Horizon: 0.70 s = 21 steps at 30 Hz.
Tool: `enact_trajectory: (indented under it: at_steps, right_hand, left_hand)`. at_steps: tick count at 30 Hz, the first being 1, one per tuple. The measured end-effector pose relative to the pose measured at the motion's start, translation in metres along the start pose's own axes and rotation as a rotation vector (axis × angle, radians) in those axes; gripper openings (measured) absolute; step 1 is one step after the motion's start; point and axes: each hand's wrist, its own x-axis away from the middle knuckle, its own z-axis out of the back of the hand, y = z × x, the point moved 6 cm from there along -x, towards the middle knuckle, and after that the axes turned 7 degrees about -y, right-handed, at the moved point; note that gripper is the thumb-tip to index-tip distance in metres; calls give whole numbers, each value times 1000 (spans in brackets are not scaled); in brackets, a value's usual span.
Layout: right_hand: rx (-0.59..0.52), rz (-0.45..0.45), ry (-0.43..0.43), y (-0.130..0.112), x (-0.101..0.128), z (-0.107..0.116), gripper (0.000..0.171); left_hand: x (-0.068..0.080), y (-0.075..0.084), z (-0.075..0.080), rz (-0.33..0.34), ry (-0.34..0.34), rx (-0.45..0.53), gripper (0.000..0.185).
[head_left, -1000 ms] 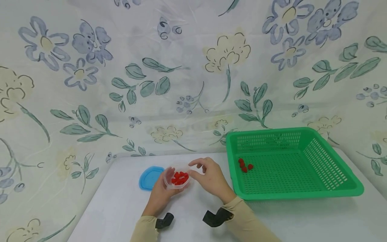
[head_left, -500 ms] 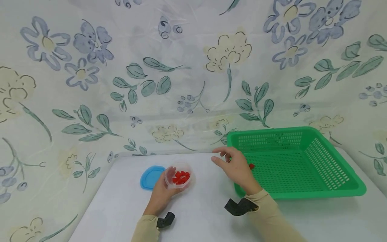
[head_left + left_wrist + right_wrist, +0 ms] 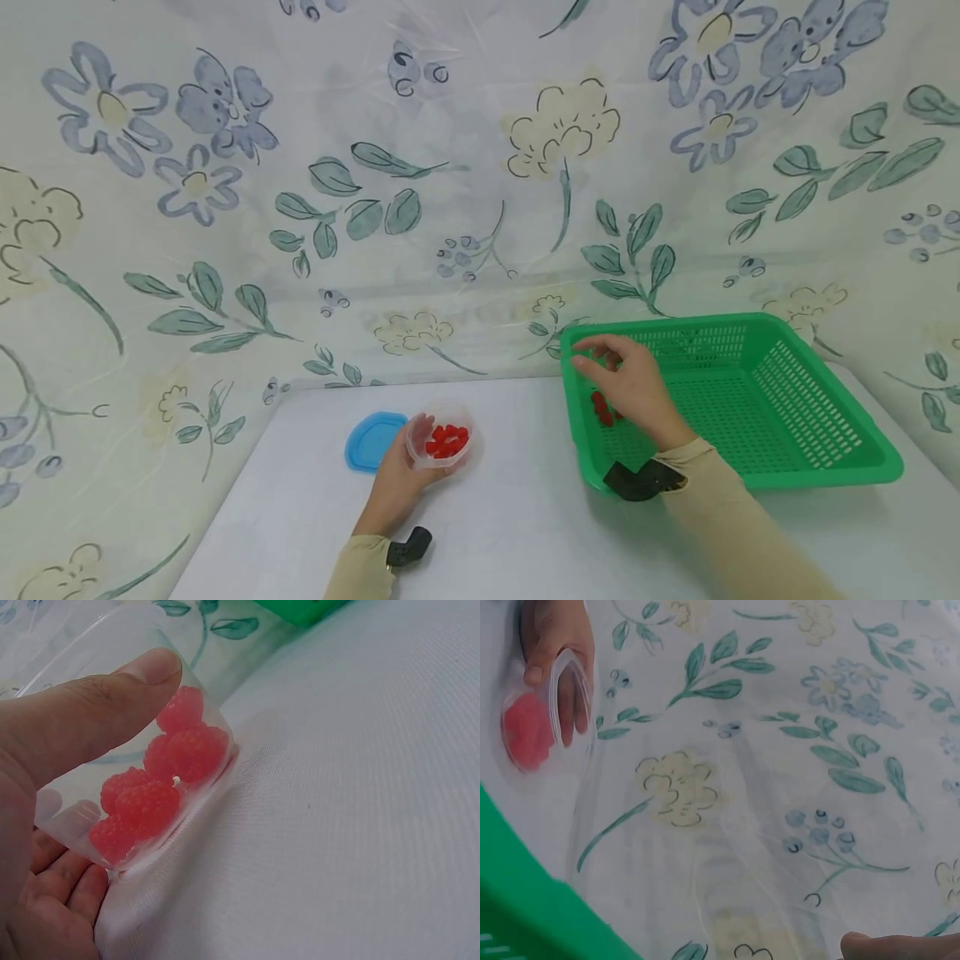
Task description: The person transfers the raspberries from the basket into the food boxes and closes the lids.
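My left hand [image 3: 402,477] grips a small clear plastic cup [image 3: 439,442] of red raspberries [image 3: 161,784], tilted on the white table. In the left wrist view my thumb [image 3: 90,712] presses on the cup's wall. My right hand [image 3: 626,379] hovers over the left part of the green basket [image 3: 825,467], its curled fingertips pinching what looks like a raspberry [image 3: 600,355]. A few raspberries [image 3: 600,408] lie on the basket floor just below that hand. The right wrist view shows the cup [image 3: 540,724] from afar and only one fingertip [image 3: 900,946].
A blue lid [image 3: 372,440] lies flat on the table left of the cup. The white table [image 3: 517,500] runs between cup and basket. A floral cloth [image 3: 480,208] hangs behind and to both sides.
My right hand has left the cup and travelled right and up, from beside the cup to above the basket's left part. The left hand and cup stayed put.
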Motion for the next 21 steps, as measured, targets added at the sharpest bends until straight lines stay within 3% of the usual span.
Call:
enact_trajectory:
  at_steps: [11, 21]
  right_hand:
    - [107, -17, -3, 23, -16, 37, 28]
    - [154, -63, -88, 58, -21, 53, 35]
  left_hand:
    - [1, -1, 1, -13, 1, 7, 92]
    - [-1, -1, 0, 10, 1, 7, 93]
